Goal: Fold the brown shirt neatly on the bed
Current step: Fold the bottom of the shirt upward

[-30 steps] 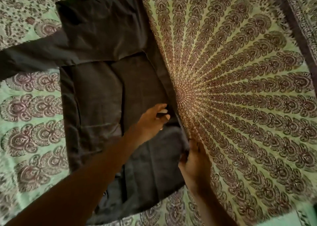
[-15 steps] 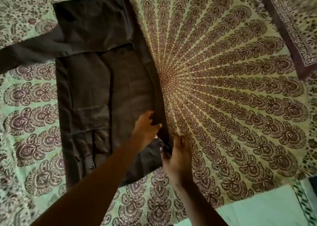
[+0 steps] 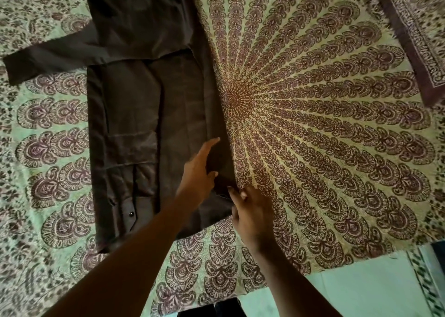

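Observation:
The brown shirt (image 3: 134, 104) lies flat on the patterned bedspread (image 3: 325, 129), left of the mandala's centre. Its right side is folded inward as a long strip, and one sleeve (image 3: 48, 59) sticks out to the left near the top. A pocket and buttons show on the lower left part. My left hand (image 3: 199, 169) rests flat on the folded strip near the shirt's lower right, fingers straight. My right hand (image 3: 250, 213) lies beside the shirt's lower right corner, and its fingertips touch the edge of the cloth.
A second patterned cloth with a dark border (image 3: 409, 39) lies at the top right. The bedspread's near edge runs across the bottom right, with a pale green surface (image 3: 361, 283) below it.
Both hands let go of the shirt's right edge after laying it inward. The left hand now lies flat on the fold, and the right hand rests at the edge. The view shifted.

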